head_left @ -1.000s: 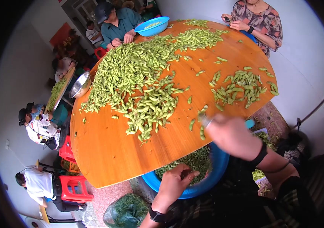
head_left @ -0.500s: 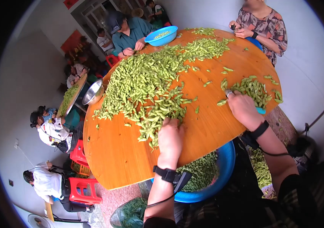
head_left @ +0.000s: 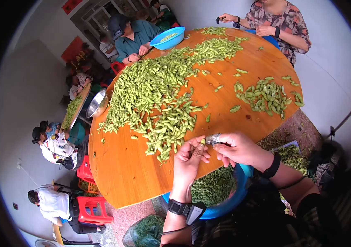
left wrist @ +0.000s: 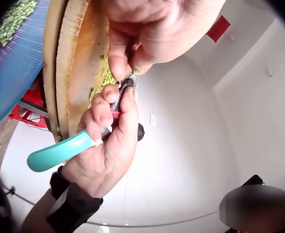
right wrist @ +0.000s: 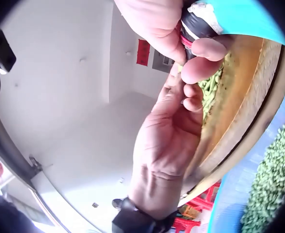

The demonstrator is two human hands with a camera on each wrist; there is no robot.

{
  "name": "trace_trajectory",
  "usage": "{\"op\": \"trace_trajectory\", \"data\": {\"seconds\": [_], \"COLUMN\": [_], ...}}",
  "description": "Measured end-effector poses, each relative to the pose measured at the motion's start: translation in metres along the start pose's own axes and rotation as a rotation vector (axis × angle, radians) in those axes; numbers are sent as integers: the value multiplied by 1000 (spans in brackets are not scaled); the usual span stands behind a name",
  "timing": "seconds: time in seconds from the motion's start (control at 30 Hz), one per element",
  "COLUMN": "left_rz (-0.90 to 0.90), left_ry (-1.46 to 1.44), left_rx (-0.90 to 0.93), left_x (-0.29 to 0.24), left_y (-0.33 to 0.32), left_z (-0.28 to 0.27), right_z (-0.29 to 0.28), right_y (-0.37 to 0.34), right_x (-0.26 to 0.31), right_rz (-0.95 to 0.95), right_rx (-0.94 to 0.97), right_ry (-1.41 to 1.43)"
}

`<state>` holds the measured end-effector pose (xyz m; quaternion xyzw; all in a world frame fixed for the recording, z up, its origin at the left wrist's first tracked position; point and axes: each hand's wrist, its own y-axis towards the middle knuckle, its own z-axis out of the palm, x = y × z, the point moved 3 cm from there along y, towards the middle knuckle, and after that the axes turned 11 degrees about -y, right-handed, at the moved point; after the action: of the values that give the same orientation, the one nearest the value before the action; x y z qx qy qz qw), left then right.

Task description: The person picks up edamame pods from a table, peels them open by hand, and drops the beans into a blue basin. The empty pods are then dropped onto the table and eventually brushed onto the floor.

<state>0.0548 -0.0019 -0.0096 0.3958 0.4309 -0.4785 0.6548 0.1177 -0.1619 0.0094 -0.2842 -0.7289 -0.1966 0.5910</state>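
Near the table's front edge, my left hand [head_left: 187,160] pinches a small green soybean pod [head_left: 203,140] at its fingertips. My right hand [head_left: 241,149] meets it there, gripping a tool with a curved teal handle [left wrist: 60,153] and a dark wrapped front part with a red band. The tool's tip lies right at the left fingertips; most of the pod is hidden by fingers. Beneath both hands, a blue basin [head_left: 220,212] holds many green beans [head_left: 212,189]. A big heap of soybean pods [head_left: 150,90] covers the table's left and far part.
A smaller pod pile [head_left: 266,98] lies on the right of the wooden table [head_left: 130,177]. A light blue bowl [head_left: 168,41] and a metal bowl [head_left: 97,103] stand at its rim. Other people sit around, with red stools [head_left: 93,210] at left and a bag of greens [head_left: 146,231] below.
My left hand went from over the basin to the pod heap, then back toward me with a pod. My right hand reached to the small pile and returned; both hands now meet.
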Motion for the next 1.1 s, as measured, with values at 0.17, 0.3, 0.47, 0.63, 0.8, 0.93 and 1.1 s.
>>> {"op": "trace_trajectory", "data": {"seconds": [0.17,0.3,0.47,0.63,0.8,0.93,1.1], "left_rz": [-32,-36,-130,39,425,345,25], "left_ry": [-151,-227,-376,-47,1056,698,71], "left_rx": [20,43,78,2,-96,3,60], "left_x": [9,12,10,12,-10,-1,10], "left_y": [-7,-7,-5,-8,-24,-17,-9], "left_z": [-6,-10,-19,-6,18,2,-8], "right_z": [9,13,17,22,23,18,23], "right_y": [-2,-3,1,8,0,-5,-1], "right_x": [0,-1,0,-6,-2,0,-1], "right_rz": [17,60,55,28,-172,62,53], "right_rx": [39,23,42,-67,-207,-71,-82], "right_ry": [115,184,334,302,-184,185,253]}}
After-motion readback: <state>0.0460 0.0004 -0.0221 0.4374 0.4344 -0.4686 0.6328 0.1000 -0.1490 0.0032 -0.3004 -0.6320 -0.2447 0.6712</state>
